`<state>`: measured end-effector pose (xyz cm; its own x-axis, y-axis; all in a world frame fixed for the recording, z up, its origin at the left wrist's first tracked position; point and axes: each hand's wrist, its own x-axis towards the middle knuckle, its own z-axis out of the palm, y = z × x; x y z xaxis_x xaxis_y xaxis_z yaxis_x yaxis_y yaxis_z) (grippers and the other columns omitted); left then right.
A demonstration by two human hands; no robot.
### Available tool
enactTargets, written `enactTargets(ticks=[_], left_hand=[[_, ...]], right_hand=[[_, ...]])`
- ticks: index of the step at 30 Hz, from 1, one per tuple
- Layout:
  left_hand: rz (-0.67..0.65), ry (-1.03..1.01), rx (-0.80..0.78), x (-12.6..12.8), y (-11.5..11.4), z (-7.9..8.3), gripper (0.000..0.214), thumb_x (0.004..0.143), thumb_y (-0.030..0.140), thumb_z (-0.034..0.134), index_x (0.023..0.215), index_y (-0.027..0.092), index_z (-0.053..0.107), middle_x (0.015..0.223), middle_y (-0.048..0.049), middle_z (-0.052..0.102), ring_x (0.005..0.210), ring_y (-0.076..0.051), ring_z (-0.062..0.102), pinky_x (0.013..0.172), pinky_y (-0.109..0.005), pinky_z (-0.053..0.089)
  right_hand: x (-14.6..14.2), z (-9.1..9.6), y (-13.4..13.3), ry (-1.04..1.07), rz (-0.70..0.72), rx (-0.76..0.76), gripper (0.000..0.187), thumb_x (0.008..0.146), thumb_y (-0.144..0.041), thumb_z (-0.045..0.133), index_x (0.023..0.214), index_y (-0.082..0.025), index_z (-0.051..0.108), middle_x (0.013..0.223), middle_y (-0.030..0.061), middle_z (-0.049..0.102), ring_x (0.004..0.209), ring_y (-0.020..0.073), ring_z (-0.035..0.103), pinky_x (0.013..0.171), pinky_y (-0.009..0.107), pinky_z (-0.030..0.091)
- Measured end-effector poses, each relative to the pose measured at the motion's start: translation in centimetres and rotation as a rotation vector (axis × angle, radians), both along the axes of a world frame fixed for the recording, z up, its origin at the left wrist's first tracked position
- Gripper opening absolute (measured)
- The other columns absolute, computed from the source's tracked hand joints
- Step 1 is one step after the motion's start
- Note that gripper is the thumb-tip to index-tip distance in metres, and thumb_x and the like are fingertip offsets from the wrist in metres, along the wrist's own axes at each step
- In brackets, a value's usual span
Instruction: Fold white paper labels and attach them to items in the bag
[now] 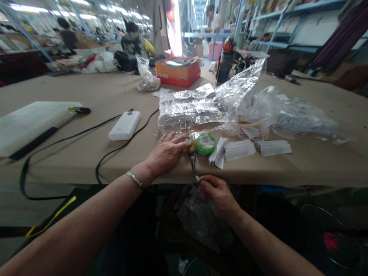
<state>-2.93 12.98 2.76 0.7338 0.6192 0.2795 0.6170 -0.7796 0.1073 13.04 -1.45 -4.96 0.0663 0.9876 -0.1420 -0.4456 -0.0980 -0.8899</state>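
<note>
My left hand (pixel 168 151) lies low on the table edge, its fingers stretched forward and resting on the yellow handle of a soldering iron (pixel 192 159), holding it against the tabletop. The iron's metal shaft points toward me, over the edge. At its tip, my right hand (pixel 217 189) is closed in a pinch on a small pale piece (pixel 197 178), too small to name. Just right of the handle sits a green roll of tape (pixel 206 144). Beside it lie stacks of printed white labels (pixel 239 150), one of them fanned out.
Clear plastic bags (pixel 189 107) with printed packets spread behind my hands. A white power bank (pixel 125 125) and black cables lie left, near a white board (pixel 37 119). Farther back stand an orange box (pixel 178 72) and a dark bottle (pixel 225 63). Other people sit in the background.
</note>
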Motion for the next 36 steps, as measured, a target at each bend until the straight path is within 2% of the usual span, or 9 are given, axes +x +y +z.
enactTargets(ticks=[7, 12, 20, 23, 28, 36], left_hand=[[0.002, 0.008, -0.002, -0.1, 0.0, 0.1, 0.041, 0.091, 0.023, 0.04, 0.129, 0.035, 0.051, 0.139, -0.0024, 0.048, 0.131, -0.03, 0.033, 0.104, -0.054, 0.027], [0.016, -0.007, -0.006, -0.1, 0.1, -0.2, 0.038, 0.092, 0.026, 0.039, 0.127, 0.035, 0.053, 0.138, -0.0022, 0.049, 0.131, -0.031, 0.034, 0.104, -0.055, 0.027], [0.012, 0.011, 0.012, 0.0, 0.1, -0.1, 0.04, 0.092, 0.024, 0.039, 0.128, 0.034, 0.052, 0.138, -0.0025, 0.049, 0.131, -0.031, 0.034, 0.103, -0.054, 0.029], [0.013, 0.009, 0.008, -0.1, 0.1, -0.2, 0.04, 0.092, 0.024, 0.039, 0.129, 0.034, 0.051, 0.139, -0.0017, 0.048, 0.132, -0.032, 0.032, 0.105, -0.054, 0.027], [0.007, 0.007, -0.004, -0.1, -0.1, -0.1, 0.041, 0.092, 0.024, 0.038, 0.129, 0.035, 0.05, 0.139, -0.0013, 0.048, 0.132, -0.031, 0.032, 0.105, -0.055, 0.027], [0.009, 0.008, 0.011, -0.1, 0.0, -0.2, 0.041, 0.092, 0.024, 0.038, 0.13, 0.035, 0.05, 0.14, -0.0009, 0.047, 0.132, -0.033, 0.032, 0.105, -0.055, 0.028]], right_hand=[[-1.4, -1.7, -0.7, 0.133, -0.043, -0.018, 0.02, 0.069, -0.033, 0.074, 0.081, -0.018, 0.068, 0.058, -0.0034, 0.064, 0.05, 0.0083, 0.054, 0.053, 0.022, 0.041], [-2.1, -1.3, -0.2, 0.23, -0.056, -0.021, 0.022, 0.066, -0.035, 0.076, 0.08, -0.019, 0.068, 0.059, -0.0029, 0.064, 0.049, 0.0083, 0.052, 0.049, 0.021, 0.039], [-3.8, -1.2, -0.7, 0.496, -0.086, -0.117, 0.029, 0.055, -0.034, 0.084, 0.075, -0.021, 0.068, 0.063, -0.0029, 0.066, 0.056, 0.0093, 0.058, 0.054, 0.022, 0.045], [-4.0, -1.1, -0.5, 0.521, -0.107, -0.133, 0.029, 0.053, -0.032, 0.085, 0.073, -0.021, 0.068, 0.062, -0.0036, 0.066, 0.055, 0.0084, 0.057, 0.056, 0.022, 0.046], [-4.1, -0.8, -0.2, 0.506, -0.074, -0.063, 0.026, 0.058, -0.034, 0.082, 0.075, -0.021, 0.067, 0.061, -0.0038, 0.063, 0.056, 0.0085, 0.054, 0.056, 0.023, 0.045], [-4.4, -1.4, -0.5, 0.586, -0.104, -0.138, 0.028, 0.056, -0.029, 0.084, 0.077, -0.023, 0.065, 0.066, -0.0044, 0.065, 0.059, 0.0094, 0.057, 0.058, 0.024, 0.047]])
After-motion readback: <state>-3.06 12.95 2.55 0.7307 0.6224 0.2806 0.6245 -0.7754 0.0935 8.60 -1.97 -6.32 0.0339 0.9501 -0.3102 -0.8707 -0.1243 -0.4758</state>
